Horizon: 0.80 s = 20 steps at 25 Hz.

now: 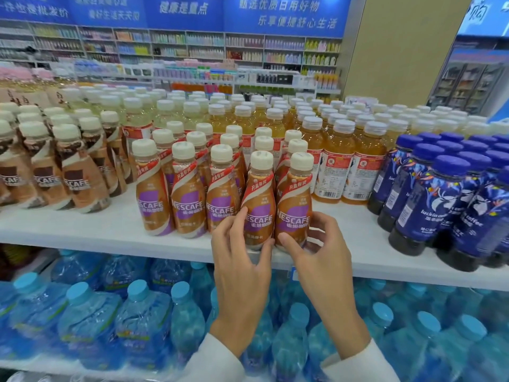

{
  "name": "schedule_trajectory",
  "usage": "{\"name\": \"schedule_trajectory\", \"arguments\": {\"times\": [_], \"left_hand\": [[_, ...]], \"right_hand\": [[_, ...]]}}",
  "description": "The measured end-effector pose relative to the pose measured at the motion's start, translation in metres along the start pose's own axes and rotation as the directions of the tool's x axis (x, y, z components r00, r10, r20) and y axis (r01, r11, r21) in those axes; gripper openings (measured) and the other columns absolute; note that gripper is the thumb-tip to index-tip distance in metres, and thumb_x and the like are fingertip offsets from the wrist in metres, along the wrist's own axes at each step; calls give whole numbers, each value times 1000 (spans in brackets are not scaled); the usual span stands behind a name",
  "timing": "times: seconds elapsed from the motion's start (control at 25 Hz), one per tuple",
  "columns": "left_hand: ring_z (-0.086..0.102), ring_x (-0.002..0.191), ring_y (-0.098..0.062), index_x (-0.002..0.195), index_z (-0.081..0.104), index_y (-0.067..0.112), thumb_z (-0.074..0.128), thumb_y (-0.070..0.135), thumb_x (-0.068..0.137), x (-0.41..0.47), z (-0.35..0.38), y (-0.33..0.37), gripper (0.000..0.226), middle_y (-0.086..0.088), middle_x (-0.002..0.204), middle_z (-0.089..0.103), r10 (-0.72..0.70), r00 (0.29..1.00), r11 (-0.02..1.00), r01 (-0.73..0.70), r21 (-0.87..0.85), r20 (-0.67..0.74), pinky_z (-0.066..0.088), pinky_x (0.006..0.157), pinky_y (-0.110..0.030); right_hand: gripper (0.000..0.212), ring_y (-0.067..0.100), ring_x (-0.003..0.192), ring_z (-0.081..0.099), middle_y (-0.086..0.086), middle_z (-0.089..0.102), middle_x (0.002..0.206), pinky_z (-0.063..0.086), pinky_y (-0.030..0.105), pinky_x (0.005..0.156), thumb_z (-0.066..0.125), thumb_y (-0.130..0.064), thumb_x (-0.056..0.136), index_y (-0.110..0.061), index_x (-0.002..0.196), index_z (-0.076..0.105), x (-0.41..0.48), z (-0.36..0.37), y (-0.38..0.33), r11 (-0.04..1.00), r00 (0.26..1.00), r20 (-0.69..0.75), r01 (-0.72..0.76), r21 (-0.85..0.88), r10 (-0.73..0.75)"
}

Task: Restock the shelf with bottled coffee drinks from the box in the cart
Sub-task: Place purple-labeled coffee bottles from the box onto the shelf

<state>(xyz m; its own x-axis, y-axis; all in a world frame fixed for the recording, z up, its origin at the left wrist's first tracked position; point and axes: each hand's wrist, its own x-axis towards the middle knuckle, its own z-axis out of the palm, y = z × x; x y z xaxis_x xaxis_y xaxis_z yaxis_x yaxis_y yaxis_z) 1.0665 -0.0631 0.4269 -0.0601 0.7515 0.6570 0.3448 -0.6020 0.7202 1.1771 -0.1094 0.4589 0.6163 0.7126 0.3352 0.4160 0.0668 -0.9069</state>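
Two brown Nescafe coffee bottles with cream caps stand at the front edge of the white shelf. My left hand grips the left one low on its label, thumb and fingers curled round it. My right hand holds the right bottle the same way, thumb in front and fingers on its right side. Several more of the same bottles stand in rows just left and behind. The box and the cart are out of view.
Lighter Nescafe bottles stand at the left, orange tea bottles behind right, dark blue Luckin coffee bottles at the right. Packs of blue-capped water bottles fill the shelf below. Store shelving runs across the background.
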Motion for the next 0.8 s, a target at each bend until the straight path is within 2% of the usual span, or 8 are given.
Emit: {"name": "schedule_trajectory", "arguments": {"times": [0.2,0.36,0.56,0.68,0.8], "left_hand": [[40,126,-4,144,42,28,77,22,88,5,5,-5,66,10,134,38,-25,1000,999,25,27,10,38,96,-15],[38,124,-4,142,44,23,77,23,88,6,8,-10,64,6,133,39,11,1000,999,-10,50,-9,42,98,-21],[44,131,-16,145,42,20,76,21,88,4,7,-11,66,0,137,42,31,1000,999,-31,15,6,45,103,-28],[43,131,-15,146,42,20,72,21,92,3,7,-12,62,0,137,43,23,1000,1000,-23,9,6,47,104,-31],[41,130,-11,147,42,20,71,22,93,3,8,-12,61,-1,136,43,32,1000,999,-32,27,-1,44,104,-28]], "right_hand": [[59,2,109,62,-13,63,123,56,26,93,84,-39,80,-32,129,52,4,5,1,1000,1000,-4,-5,-8,5],[63,3,111,61,-14,61,129,54,23,95,82,-41,82,-33,135,50,4,7,2,1000,1000,-9,-8,-23,8],[63,2,110,62,-16,62,127,52,19,92,81,-37,84,-33,139,51,3,4,2,1000,1000,11,-1,-9,1],[62,2,110,62,-16,62,127,51,17,91,81,-37,83,-33,137,50,3,6,4,1000,1000,0,10,-24,-10],[63,0,108,60,-18,58,129,48,13,88,80,-41,84,-34,137,47,2,11,5,998,1000,-23,17,-62,-19]]}}
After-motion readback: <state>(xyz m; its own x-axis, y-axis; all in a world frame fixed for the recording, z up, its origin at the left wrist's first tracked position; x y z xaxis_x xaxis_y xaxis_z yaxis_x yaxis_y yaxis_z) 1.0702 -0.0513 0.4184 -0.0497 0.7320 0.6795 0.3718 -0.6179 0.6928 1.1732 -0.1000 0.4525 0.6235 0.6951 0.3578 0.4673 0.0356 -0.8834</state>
